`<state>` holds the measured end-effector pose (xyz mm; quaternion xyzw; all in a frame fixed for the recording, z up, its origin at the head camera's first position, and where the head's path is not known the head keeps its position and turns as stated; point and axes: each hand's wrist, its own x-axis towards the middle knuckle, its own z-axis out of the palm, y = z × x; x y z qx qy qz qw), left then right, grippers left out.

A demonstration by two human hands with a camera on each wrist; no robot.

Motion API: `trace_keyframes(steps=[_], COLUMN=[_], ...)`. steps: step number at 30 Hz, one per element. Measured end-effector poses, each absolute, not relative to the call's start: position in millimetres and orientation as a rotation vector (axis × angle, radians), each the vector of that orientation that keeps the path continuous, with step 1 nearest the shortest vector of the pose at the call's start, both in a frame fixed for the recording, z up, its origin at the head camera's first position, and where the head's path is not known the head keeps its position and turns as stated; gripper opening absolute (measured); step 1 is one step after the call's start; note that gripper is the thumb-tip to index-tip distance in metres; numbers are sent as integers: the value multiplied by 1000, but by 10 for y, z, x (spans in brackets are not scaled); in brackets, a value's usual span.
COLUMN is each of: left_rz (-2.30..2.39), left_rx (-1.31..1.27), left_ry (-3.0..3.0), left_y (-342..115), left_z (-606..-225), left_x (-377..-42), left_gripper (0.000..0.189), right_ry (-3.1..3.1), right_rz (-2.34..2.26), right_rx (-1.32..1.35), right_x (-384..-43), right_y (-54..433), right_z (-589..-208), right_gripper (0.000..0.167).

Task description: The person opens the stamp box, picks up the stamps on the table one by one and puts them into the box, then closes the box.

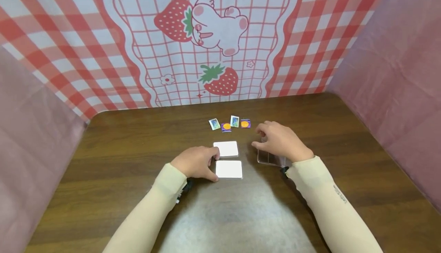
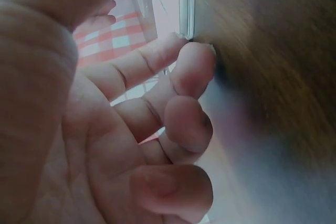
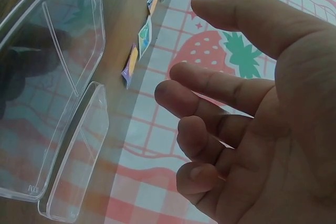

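Observation:
Two flat white rectangles with clear, rounded rims lie one behind the other: the far one (image 1: 226,149) and the near one (image 1: 229,169). At their left side is my left hand (image 1: 198,163), its thumb by the near rectangle's lower left corner and its index finger where the two come close. In the left wrist view a fingertip (image 2: 181,43) meets a rim's end. My right hand (image 1: 280,140) hovers over clear plastic boxes, fingers loosely bent and holding nothing. The right wrist view shows a large clear box (image 3: 47,98) and a smaller one (image 3: 79,156).
Several small squares lie behind the rectangles, among them a blue-green picture (image 1: 214,124) and an orange-and-purple one (image 1: 245,123). A strawberry-patterned cloth (image 1: 220,80) hangs at the brown table's (image 1: 138,138) back edge. Pink cloth (image 1: 396,73) hangs at both sides.

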<state>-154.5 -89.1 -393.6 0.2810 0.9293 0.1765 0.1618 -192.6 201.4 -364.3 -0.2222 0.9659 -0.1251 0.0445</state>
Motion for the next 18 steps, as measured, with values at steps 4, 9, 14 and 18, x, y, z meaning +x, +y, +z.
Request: trace_keyframes(steps=[4, 9, 14, 18], left_rz=[482, 474, 470, 469], left_rx=[774, 743, 734, 728], left_ry=[2680, 2710, 2711, 2703], left_y=[-896, -897, -893, -895], left_z=[-3940, -3943, -3942, -3941], left_x=[-1545, -1550, -1553, -1553], left_gripper=[49, 50, 50, 49], right_ry=[2953, 2952, 2955, 2965], right_rz=[-370, -372, -371, -373], right_rx=[-670, -663, -658, -660], right_x=[-1935, -1942, -1949, -1960], right_y=[2006, 2010, 2027, 2046], right_z=[-3648, -3661, -3675, -3685], right_gripper=[45, 45, 45, 43])
